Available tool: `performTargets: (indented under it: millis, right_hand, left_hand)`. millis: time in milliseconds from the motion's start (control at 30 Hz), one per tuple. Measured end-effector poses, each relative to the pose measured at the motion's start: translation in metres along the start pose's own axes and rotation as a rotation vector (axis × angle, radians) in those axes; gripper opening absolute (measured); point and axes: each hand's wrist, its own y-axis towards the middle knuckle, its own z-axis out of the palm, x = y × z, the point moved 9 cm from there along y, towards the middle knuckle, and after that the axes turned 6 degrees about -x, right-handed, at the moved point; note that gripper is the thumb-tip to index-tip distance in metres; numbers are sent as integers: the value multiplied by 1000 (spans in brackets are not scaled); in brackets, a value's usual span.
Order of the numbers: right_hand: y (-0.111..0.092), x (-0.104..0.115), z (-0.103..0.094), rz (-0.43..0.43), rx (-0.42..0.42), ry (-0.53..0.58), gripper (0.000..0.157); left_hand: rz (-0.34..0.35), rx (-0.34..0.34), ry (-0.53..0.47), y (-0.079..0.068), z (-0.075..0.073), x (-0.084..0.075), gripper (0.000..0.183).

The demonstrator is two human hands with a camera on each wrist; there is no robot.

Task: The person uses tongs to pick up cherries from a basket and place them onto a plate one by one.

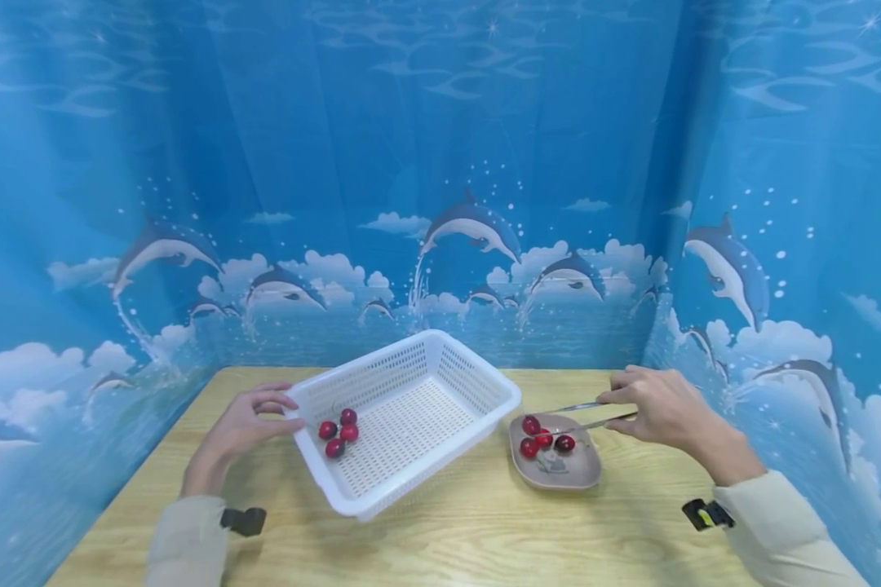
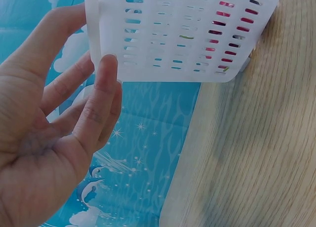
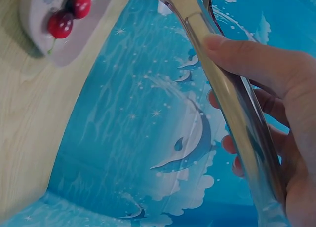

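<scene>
A white plastic basket [image 1: 411,481] with slotted sides stands on the table, turned at an angle. Several red cherries [image 1: 336,430] lie in its left corner. My left hand [image 1: 245,424] grips the rim at that end; from below, the left wrist view shows fingers [image 2: 101,84] against the basket wall [image 2: 163,39]. My right hand [image 1: 664,408] holds metal tongs [image 1: 595,422], whose two arms are spread and reach over a small pale dish [image 1: 573,473]. Several cherries [image 1: 564,443] sit in the dish near the tips. Whether the tongs clasp one, I cannot tell.
The dish stands close to the basket's right corner on a light wooden table [image 1: 440,546]. Blue curtains [image 1: 382,163] printed with dolphins hang behind the table and along both sides.
</scene>
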Motion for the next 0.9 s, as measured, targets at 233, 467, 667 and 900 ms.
performTargets:
  millis: [233, 467, 667, 900]
  right_hand:
    - [-8, -5, 9, 14, 67, 4, 27]
    - [-12, -8, 14, 31, 82, 14, 27]
    - [-15, -9, 19, 45, 102, 18, 27]
    - [-17, -10, 23, 38, 110, 23, 28]
  left_hand:
    - [9, 0, -6, 1, 1, 0, 49]
    - [10, 1, 8, 2, 0, 1, 50]
    - [-2, 2, 26, 4, -1, 3, 53]
    - [-10, 2, 27, 4, -1, 5, 54]
